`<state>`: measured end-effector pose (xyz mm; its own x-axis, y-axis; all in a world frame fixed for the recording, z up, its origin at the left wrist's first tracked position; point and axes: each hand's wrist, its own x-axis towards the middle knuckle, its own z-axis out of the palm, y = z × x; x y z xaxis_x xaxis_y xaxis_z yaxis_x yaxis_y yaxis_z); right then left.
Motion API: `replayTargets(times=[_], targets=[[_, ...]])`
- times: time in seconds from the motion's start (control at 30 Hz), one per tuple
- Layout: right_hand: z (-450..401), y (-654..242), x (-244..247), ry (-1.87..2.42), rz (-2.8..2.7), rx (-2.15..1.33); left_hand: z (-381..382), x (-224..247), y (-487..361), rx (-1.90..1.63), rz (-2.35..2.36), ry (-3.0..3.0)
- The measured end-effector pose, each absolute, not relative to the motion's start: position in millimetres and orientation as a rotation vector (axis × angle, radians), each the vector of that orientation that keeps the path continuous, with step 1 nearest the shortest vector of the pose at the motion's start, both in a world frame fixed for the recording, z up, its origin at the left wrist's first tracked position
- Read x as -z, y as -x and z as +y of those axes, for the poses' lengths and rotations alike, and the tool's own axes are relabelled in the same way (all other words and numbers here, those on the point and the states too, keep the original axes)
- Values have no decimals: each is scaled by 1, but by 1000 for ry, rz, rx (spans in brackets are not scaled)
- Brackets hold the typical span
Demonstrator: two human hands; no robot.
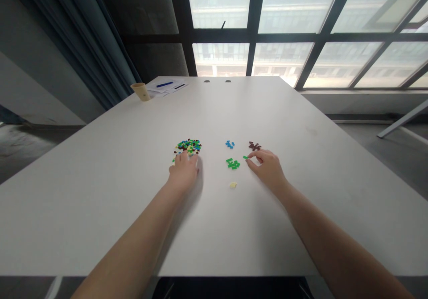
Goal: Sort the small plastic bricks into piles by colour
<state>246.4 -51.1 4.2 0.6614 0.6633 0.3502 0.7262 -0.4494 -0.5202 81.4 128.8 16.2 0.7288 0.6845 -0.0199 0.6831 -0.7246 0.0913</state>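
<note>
The left hand is resting at the near edge of a mixed pile of small plastic bricks in green, blue, yellow and brown, with its fingers curling down into the pile. The hand is partly closed; whether it is gripping a brick cannot be determined from this view. The right hand is pinching a small green brick between thumb and forefinger, with the brick projecting from the fingertips toward the left hand.

Just left of the right hand's fingertips, a separate group of green bricks is lying on the white counter. A group of blue bricks is lying beyond the green group, and a group of brown bricks is lying directly ahead of the right hand. A single cream brick is lying apart, to the left of the right hand. Well beyond the left hand, near the far counter edge, a tan paper cup is standing upright beside sheets of paper carrying a blue pen.
</note>
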Motion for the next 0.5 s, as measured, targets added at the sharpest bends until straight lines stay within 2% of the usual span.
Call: replayTargets(times=[0.2, 0.5], targets=[[-43, -242, 10, 2425, -1048, 7, 138, -22, -74, 181, 1244, -2832], [-35, -242, 14, 2420, -1074, -52, 147, -9, -79, 47, 1009, -2911]])
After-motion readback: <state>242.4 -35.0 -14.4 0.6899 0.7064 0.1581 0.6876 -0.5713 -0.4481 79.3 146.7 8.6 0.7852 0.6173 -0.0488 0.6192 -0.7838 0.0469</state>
